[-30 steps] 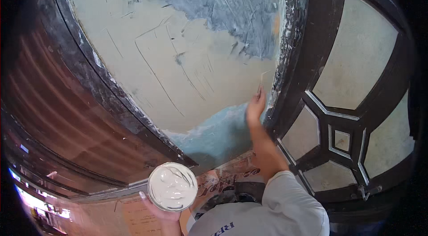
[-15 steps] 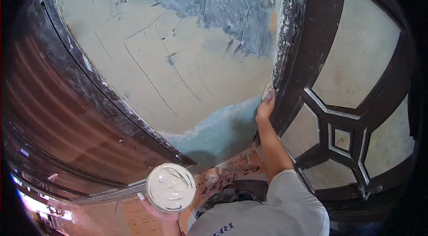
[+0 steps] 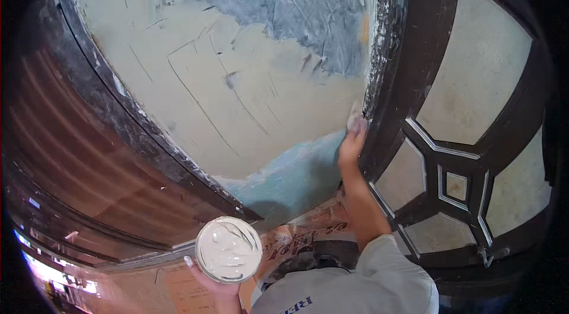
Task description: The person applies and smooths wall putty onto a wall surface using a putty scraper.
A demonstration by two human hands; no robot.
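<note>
In my left hand point(image 3: 214, 285), at the bottom of the view, is a round tub point(image 3: 229, 249) of creamy white filler, tilted so that its swirled contents show. My right arm reaches forward along the wall. The closed right hand point(image 3: 354, 143) grips a pale flat spreader point(image 3: 354, 119), pressed to the wall beside the dark frame; its exact shape is mostly hidden by my fingers. Beige filler point(image 3: 237, 94) coats much of the wall point(image 3: 296, 174), with dark scratch lines across it. A pale blue-green part shows below, and a grey-blue rough patch point(image 3: 290, 5) above.
A dark door frame point(image 3: 388, 41), smeared white, borders the wall on the right. Beyond it stands a dark panelled door point(image 3: 468, 154) with beige insets. Reddish-brown glossy panelling point(image 3: 95, 154) curves along the left. Brown paper sheeting point(image 3: 320, 222) covers the floor below.
My right hand has shifted slightly downward along the frame, with the spreader still at the wall. The left hand and tub have hardly moved.
</note>
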